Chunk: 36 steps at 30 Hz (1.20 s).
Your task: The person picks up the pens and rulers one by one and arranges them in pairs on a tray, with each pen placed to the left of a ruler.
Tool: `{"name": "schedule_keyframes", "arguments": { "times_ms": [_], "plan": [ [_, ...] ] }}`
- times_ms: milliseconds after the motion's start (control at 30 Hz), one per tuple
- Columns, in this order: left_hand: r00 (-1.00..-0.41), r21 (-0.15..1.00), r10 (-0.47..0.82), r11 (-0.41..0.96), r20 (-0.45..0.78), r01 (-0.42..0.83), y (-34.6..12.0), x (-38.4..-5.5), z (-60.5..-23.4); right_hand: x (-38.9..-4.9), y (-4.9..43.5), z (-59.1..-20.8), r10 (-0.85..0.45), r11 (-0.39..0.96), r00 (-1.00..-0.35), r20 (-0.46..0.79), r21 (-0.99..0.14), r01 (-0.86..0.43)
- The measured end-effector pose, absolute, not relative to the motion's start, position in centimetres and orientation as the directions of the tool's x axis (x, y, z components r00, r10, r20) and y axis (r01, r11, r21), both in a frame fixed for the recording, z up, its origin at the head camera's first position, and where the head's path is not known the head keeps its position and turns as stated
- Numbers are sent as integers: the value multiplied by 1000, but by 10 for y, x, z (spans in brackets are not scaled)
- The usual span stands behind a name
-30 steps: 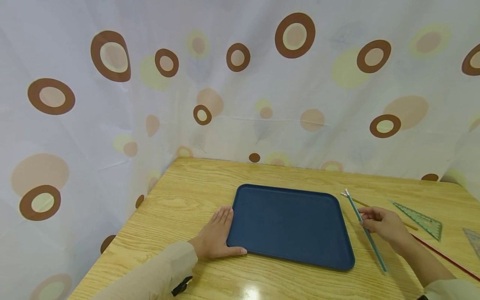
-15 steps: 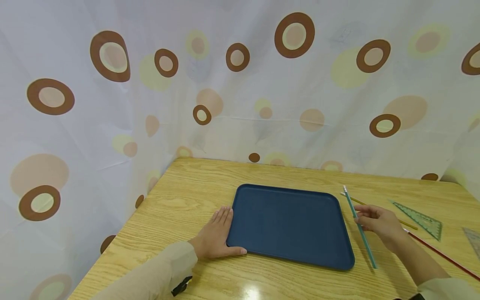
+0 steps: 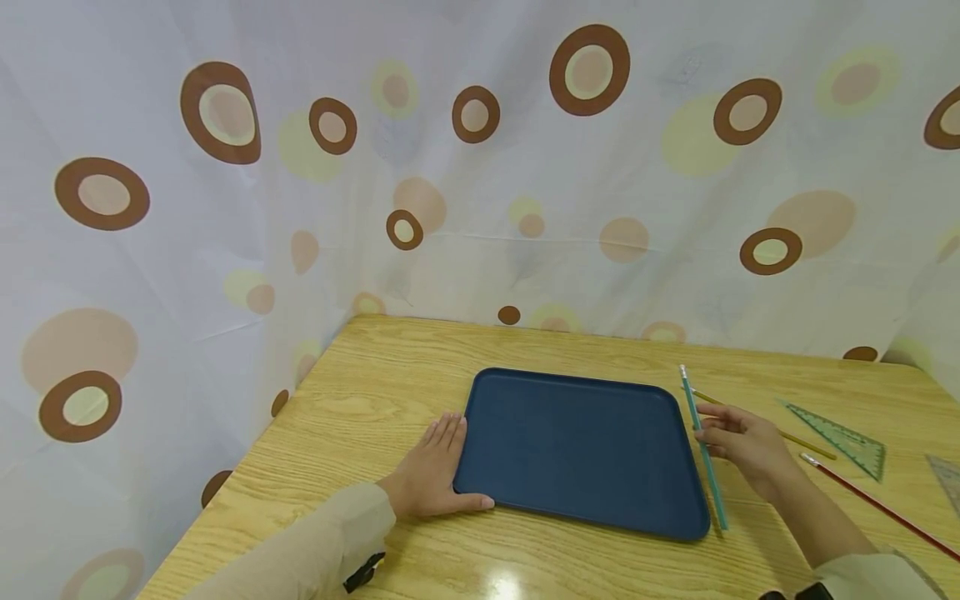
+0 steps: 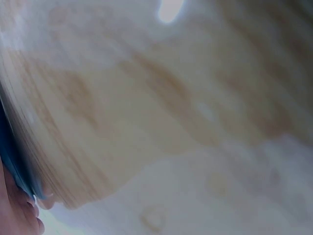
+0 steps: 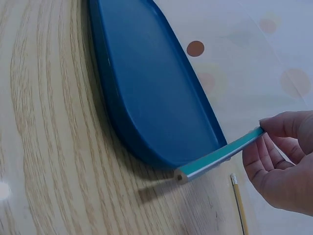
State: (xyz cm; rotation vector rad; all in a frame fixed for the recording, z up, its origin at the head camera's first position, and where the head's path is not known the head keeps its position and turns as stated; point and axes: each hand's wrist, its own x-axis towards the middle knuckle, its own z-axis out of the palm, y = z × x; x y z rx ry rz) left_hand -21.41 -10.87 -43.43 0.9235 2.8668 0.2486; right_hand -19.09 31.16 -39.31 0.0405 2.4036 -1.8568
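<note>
A dark blue tray (image 3: 577, 454) lies flat on the wooden table. My left hand (image 3: 431, 475) rests at its near left corner, fingers straight along the left edge and thumb along the near edge. Beside the right edge, my right hand (image 3: 742, 442) pinches a teal pencil (image 3: 708, 475) near its middle, between thumb and fingers. The pencil runs roughly along that edge, white eraser end away from me. In the right wrist view the pencil (image 5: 215, 157) is held above the table, its blunt unsharpened end toward the camera. The left wrist view shows little of the left hand.
Behind the right hand lies a yellow pencil (image 3: 810, 448), partly hidden. A red pencil (image 3: 877, 507) with a white eraser end lies to the right. A green set square (image 3: 843, 437) and a clear ruler-like piece (image 3: 948, 483) are farther right. A patterned curtain (image 3: 525, 167) hangs behind the table.
My right hand has moved left with the teal pencil, bringing it from apart to close beside the tray's right edge. More of the red pencil shows. The left hand and tray stay put.
</note>
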Motion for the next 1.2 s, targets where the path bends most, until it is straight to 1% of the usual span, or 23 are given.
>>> {"name": "schedule_keyframes", "arguments": {
  "times_ms": [167,233,633,967,1200],
  "plan": [
    [-808,187,586,802,-62,567,-108,-215,-434,-192,306,-394,-53,138,-994,-94,-987,86],
    [-808,191,585,802,-63,566,-108,-214,-433,-192,304,-394,-57,114,-994,-94,-990,87],
    [-807,190,587,801,-64,568,-108,-213,-430,-195,296,-397,-80,86,-993,-85,-993,78],
    [-808,197,586,801,-61,566,-108,-213,-431,-196,288,-398,-116,6,-992,-50,-999,49],
    [-808,193,586,801,-61,567,-108,-212,-431,-199,279,-397,-95,50,-993,-72,-996,68]
  ]
}}
